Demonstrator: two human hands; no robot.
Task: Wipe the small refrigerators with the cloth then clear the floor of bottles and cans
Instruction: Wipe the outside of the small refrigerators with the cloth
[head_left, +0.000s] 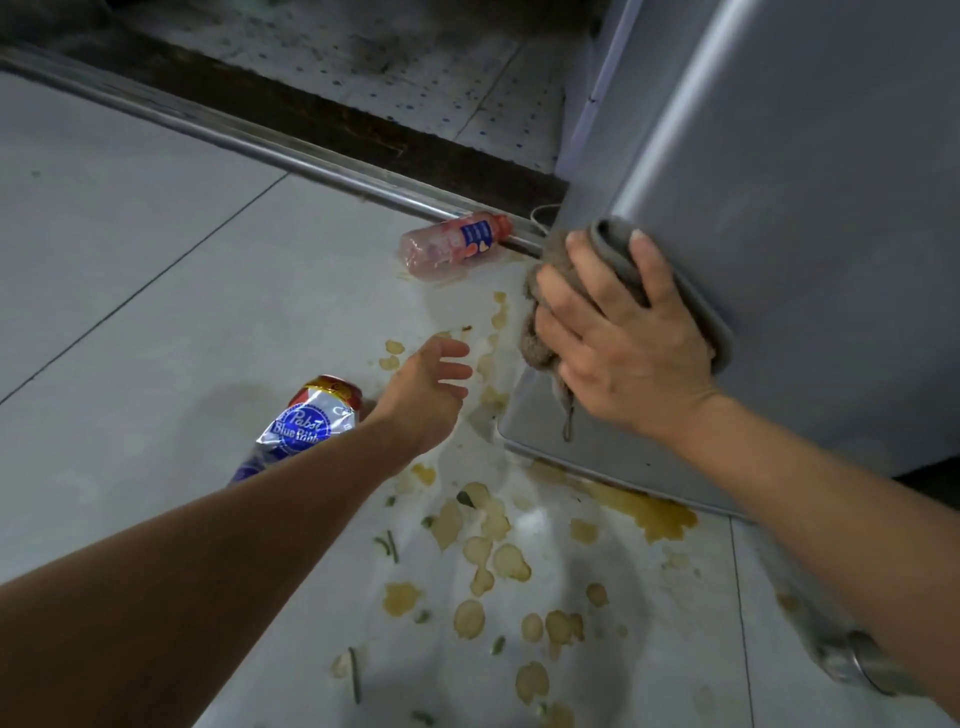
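A small grey refrigerator (810, 218) fills the upper right. My right hand (623, 338) presses a grey-brown cloth (550, 312) flat against the fridge's lower front corner, fingers spread. My left hand (431, 384) hovers open above the floor, holding nothing. A crushed silver, red and blue can (306, 421) lies just left of that wrist, partly hidden by my forearm. A pink plastic bottle (452, 244) with a blue label lies on its side by the metal door track.
Yellowish spill patches (644, 512) and bits of green debris cover the grey floor tiles below the fridge. A metal door track (260, 140) runs diagonally across the top. A metal can (862, 662) lies at the lower right beside my forearm.
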